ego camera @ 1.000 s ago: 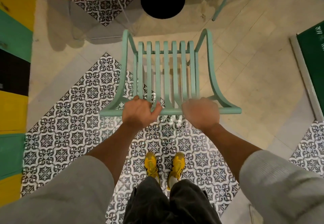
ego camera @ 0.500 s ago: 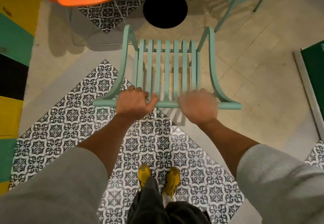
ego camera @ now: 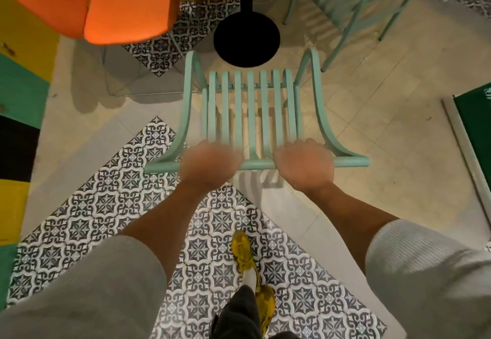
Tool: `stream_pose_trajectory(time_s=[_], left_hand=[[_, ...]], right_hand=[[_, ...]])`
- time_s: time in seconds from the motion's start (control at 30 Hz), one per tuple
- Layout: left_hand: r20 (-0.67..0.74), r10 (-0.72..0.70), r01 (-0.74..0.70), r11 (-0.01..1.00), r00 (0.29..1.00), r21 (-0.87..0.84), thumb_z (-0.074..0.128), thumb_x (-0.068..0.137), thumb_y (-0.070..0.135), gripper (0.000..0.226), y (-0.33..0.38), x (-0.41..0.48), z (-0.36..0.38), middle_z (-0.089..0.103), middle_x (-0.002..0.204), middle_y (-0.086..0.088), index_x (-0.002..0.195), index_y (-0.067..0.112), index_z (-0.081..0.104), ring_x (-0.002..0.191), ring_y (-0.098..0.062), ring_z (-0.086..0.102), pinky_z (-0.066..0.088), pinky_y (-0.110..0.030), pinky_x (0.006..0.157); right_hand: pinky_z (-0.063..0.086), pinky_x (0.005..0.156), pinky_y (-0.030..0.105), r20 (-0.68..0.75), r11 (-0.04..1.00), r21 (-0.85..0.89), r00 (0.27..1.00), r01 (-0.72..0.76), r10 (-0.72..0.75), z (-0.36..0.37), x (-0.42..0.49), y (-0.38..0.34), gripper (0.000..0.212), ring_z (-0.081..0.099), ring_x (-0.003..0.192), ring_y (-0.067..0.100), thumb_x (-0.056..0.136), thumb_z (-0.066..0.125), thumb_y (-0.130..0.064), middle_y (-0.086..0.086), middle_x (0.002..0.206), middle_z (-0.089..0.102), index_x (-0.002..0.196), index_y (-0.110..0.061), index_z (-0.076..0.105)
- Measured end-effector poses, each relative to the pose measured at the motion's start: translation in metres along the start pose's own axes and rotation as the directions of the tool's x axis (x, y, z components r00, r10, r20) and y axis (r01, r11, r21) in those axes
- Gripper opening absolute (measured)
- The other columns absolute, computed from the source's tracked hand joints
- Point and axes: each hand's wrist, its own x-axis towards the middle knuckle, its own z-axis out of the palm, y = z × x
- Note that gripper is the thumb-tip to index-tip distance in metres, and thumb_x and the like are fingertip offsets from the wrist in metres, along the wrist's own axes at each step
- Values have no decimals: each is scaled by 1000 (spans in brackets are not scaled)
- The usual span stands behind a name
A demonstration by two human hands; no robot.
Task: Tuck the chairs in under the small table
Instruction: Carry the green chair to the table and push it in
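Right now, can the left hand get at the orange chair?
Probably not as is: the left hand is clamped on the mint chair's top rail, and the orange chair sits well ahead, beyond it.

The floor [ego camera: 372,131] is beige tile with patterned black-and-white patches. On it stand the mint slatted chair [ego camera: 251,115] at centre, the table's round black base [ego camera: 246,39] just beyond at 12 o'clock, an orange chair [ego camera: 106,6] at 11, and what seems another mint chair [ego camera: 353,1] at 1.

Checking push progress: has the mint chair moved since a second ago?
Yes. The mint chair has gone forward: its seat front now meets the table's round black base, where floor showed between them before.
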Motion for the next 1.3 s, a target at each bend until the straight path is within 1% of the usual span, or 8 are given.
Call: stream_pose_trajectory(time_s=[0.13,0.33,0.57,0.73,0.8,0.93,1.1,1.3], left_hand=[[28,-14,16,999,1000,-49,40,100,58,55,-2,32,-4,75,71,4,84,24,80,63,-19,62,45,-26,54],[110,-41,51,994,993,-94,36,101,63,60,-8,75,-3,52,58,6,81,27,80,60,-19,53,38,-27,53],[117,-45,52,997,992,-58,29,102,66,68,-9,115,0,51,54,4,81,26,80,58,-20,54,44,-29,54],[78,-68,72,996,995,-54,39,102,63,60,-6,146,3,43,49,7,74,28,79,53,-18,47,27,-25,48],[90,-69,75,996,994,-55,40,101,63,58,-4,158,4,46,50,6,75,28,79,53,-17,47,30,-24,48],[123,-74,81,995,990,-61,34,101,66,63,-4,175,5,58,56,3,80,29,81,54,-17,52,48,-27,53],[122,-103,115,989,987,-94,27,101,71,72,-6,195,9,58,55,4,80,29,82,51,-14,55,53,-29,55],[74,-116,122,989,990,-79,15,99,78,85,-10,224,10,55,50,5,80,31,83,45,-14,51,36,-22,50]], right_hand=[[35,54,29,-1,1000,-4,1000,6,-6,2,31,6,50,52,60,24,103,46,-42,2,61,62,68,-17,72],[28,55,27,-22,999,-31,1000,-11,10,7,71,13,52,48,58,21,102,44,-43,-2,56,54,65,-20,73],[30,54,26,-22,1000,-31,1000,-2,2,12,109,27,55,49,56,22,102,41,-44,-2,52,51,64,-19,72],[28,53,25,-10,999,-46,1000,10,-11,17,139,40,52,50,54,21,101,44,-45,-3,52,52,63,-21,71],[30,52,25,17,999,-43,1000,19,-18,18,151,46,53,51,55,21,101,43,-46,-3,53,53,63,-21,69],[39,52,26,45,999,10,998,40,-40,19,172,55,57,48,57,20,103,37,-48,-1,58,60,66,-20,70],[33,57,30,34,996,65,998,59,-61,22,194,61,55,40,59,20,103,36,-47,1,61,64,66,-21,68],[34,58,31,51,994,84,996,64,-68,27,225,68,55,40,60,22,103,36,-48,1,58,64,67,-21,68]])
